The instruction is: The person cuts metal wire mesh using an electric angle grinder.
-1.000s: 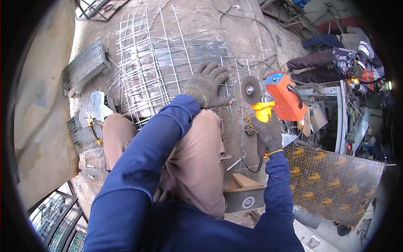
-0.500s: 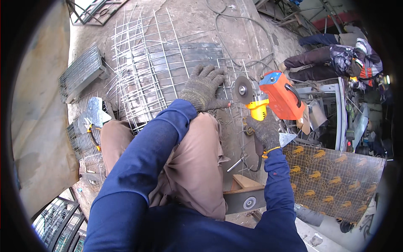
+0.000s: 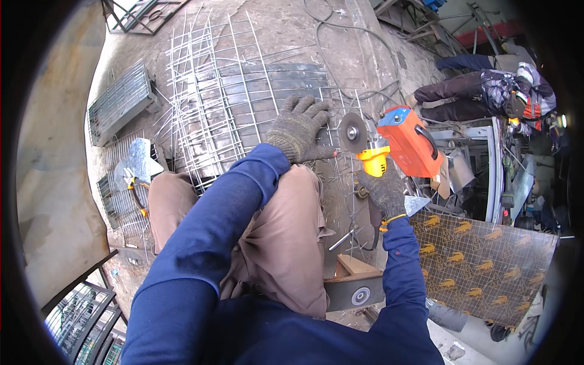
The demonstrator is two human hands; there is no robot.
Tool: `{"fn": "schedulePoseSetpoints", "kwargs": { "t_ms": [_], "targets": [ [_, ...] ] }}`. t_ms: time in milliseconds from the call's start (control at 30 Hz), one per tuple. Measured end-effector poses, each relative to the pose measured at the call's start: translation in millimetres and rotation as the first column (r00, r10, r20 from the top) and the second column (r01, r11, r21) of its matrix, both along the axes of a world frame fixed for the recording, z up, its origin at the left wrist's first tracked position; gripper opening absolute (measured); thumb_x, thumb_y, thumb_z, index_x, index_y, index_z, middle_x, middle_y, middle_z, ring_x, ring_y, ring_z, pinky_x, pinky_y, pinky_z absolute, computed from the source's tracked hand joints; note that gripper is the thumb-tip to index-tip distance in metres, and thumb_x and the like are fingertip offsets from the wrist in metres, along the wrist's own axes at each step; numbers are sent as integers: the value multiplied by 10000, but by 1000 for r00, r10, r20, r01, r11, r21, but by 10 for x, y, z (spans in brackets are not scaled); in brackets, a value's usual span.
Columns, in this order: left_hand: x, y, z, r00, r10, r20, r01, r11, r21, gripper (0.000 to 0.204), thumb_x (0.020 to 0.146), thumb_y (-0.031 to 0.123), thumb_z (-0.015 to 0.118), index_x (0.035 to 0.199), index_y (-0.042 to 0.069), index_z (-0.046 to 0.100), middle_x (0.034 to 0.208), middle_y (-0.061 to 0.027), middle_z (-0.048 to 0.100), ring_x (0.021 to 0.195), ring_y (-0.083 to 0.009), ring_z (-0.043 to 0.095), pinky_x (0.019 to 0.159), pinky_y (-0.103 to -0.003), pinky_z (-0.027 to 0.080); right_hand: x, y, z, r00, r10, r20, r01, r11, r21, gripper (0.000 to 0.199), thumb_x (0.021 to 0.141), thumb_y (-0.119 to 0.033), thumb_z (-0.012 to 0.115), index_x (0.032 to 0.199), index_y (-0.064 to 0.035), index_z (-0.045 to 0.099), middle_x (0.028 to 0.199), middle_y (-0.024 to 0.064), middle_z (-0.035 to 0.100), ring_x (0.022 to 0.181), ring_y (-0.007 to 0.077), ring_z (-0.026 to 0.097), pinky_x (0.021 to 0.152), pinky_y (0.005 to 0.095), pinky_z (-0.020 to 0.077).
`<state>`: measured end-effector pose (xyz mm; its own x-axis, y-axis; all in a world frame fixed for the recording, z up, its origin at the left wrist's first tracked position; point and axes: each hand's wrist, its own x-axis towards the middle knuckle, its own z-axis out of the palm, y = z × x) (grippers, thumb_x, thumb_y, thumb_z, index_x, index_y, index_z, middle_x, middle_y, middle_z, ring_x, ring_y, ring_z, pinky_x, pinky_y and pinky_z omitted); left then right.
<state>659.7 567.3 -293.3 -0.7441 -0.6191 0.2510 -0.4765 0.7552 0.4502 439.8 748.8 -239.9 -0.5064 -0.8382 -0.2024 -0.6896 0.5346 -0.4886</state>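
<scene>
My right hand (image 3: 384, 191), in a dark grey knitted glove, is closed around a yellow angle grinder (image 3: 373, 162). The grinder's cutting disc (image 3: 353, 132) faces left, toward my other hand; whether it spins I cannot tell. My left hand (image 3: 298, 129), gloved too, lies flat with fingers spread at the near right part of the welded wire mesh (image 3: 214, 100). A bare thumb tip shows through that glove. Beneath the mesh is a dark slatted metal sheet (image 3: 289, 79). Just right of the disc stands an orange box-shaped machine (image 3: 409, 140) with a black handle.
Yellow-handled pliers (image 3: 137, 196) lie by my left knee, near a metal grating (image 3: 121, 102). A printed board (image 3: 483, 261) is at right. A cable (image 3: 365, 27) curls across the far floor. Another person (image 3: 486, 91) is at the far right. A wooden block (image 3: 354, 266) sits near my right knee.
The whole view has shifted slightly. Both hands keep nearly the same pose, the left spread at the mesh and the right around the angle grinder.
</scene>
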Motion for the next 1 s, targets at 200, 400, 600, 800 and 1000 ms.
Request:
{"fn": "schedulePoseSetpoints", "kwargs": {
  "t_ms": [200, 400, 600, 800, 1000],
  "targets": [
    [-8, -9, -27, 1000, -5, -3, 5, 1000, -9, 942, 734, 782, 702, 1361, 87, 599, 1559, -114, 459, 1487, -365, 354, 1245, -573, 186, 38, -32, 39, 998, -42, 50, 42, 999, 4, 654, 767, -368, 832, 1257, -18, 576, 988, 162, 715, 874, 311, 709, 790, 445, 551],
    [-15, -1, -12, 1000, -14, 9, 14, 1000, -25, 931, 746, 781, 686, 1352, 79, 608, 1545, -123, 467, 1477, -378, 356, 1229, -608, 179, 55, -46, 31, 998, -50, 46, 49, 999, 18, 638, 766, -366, 829, 1239, -22, 571, 959, 148, 711, 851, 283, 711, 765, 428, 553],
    [-14, -3, -16, 1000, -10, 15, 11, 999, -39, 911, 753, 780, 678, 1340, 86, 622, 1537, -124, 475, 1468, -378, 361, 1223, -615, 184, 63, -24, 18, 994, -56, 94, 55, 998, 6, 619, 766, -376, 837, 1206, -28, 575, 935, 133, 707, 820, 273, 706, 732, 422, 549],
    [-22, 2, -34, 1000, -10, 7, 11, 999, -47, 895, 752, 783, 677, 1325, 97, 636, 1532, -124, 482, 1464, -381, 363, 1223, -614, 186, 70, -38, 23, 996, -43, 73, 45, 999, -20, 633, 768, -389, 845, 1215, -32, 574, 901, 124, 700, 778, 257, 697, 713, 412, 548],
    [-18, -3, -27, 1000, -12, 27, 13, 999, -41, 896, 754, 788, 673, 1323, 97, 638, 1535, -125, 481, 1467, -383, 360, 1229, -608, 180, 49, -42, 5, 999, -14, 48, 16, 999, -30, 662, 765, -396, 844, 1246, -35, 567, 904, 119, 699, 767, 252, 696, 703, 408, 550]
  ]
}}
